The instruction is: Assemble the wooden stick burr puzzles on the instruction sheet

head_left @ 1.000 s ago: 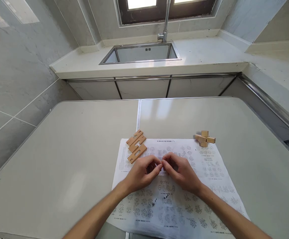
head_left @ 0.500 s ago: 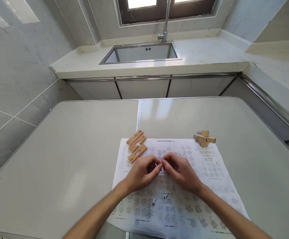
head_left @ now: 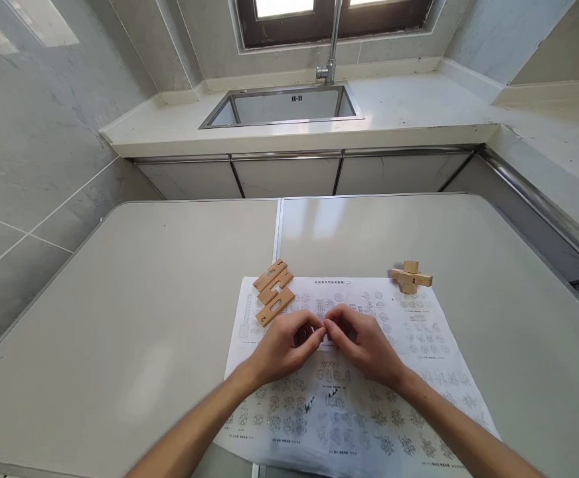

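My left hand [head_left: 288,343] and my right hand [head_left: 364,342] meet over a printed sheet [head_left: 409,392]. In each, the thumb and fingers are curled together at the tips, and the tips of both hands touch. I see no object in either one. Up and to the left of my left hand lie three flat notched wooden puzzle pieces [head_left: 275,307], side by side and slanted; the nearest is marked 2 and has an oval slot. A cross-shaped wooden puzzle assembly [head_left: 411,279] stands at the sheet's far right corner, apart from my right hand.
The sheet, covered in small diagrams, lies on a pale folding table [head_left: 135,299] with a seam down its middle. Beyond the table are a white counter [head_left: 409,106], a sink [head_left: 289,123] with a faucet [head_left: 329,70], and a tiled wall [head_left: 45,133] on the left.
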`<state>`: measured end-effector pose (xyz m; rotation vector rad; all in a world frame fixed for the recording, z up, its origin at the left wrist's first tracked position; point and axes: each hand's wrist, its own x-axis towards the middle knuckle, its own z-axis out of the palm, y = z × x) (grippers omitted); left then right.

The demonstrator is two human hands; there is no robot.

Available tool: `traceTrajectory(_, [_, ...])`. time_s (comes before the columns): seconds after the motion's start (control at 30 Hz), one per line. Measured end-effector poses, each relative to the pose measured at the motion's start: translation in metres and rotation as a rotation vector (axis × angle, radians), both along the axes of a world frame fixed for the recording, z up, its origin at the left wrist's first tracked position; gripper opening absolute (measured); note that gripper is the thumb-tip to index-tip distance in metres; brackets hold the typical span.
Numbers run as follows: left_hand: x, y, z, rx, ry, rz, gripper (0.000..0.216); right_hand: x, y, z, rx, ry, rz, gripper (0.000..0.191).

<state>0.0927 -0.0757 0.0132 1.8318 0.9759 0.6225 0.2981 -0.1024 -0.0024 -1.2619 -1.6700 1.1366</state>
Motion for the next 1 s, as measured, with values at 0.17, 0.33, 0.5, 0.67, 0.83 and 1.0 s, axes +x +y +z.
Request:
traceTrajectory(0.17, [0.0001, 0.0000, -0.0003, -0.010, -0.001, 0.003, 0.022, 0.0001, 0.0003, -0.0005, 0.007, -0.009, -0.002, 0.017])
traceTrajectory(0.33, [0.0004, -0.0001, 0.0021, -0.012, 0.003, 0.005, 0.023, 0.0002, 0.0002, -0.0006, -0.001, -0.001, 0.003, 0.017])
traceTrajectory(0.5, [0.0008, -0.0001, 0.0019, -0.010, 0.000, 0.007, 0.022, 0.0001, 0.0001, -0.0003, -0.011, 0.007, -0.001, 0.017])
traceTrajectory(0.67, [0.0006, -0.0002, 0.0009, -0.006, 0.002, 0.003, 0.023, 0.0001, 0.0000, -0.0010, 0.003, -0.004, 0.000, 0.017])
traceTrajectory(0.83, [0.0002, 0.0001, 0.0002, -0.008, 0.004, -0.001, 0.024, 0.0003, 0.0002, -0.0014, 0.005, -0.008, 0.001, 0.018])
traceTrajectory(1.0, [0.0002, 0.0004, -0.0006, 0.000, 0.002, -0.003, 0.024, 0.0000, 0.0000, -0.0008, 0.000, -0.009, 0.001, 0.018])
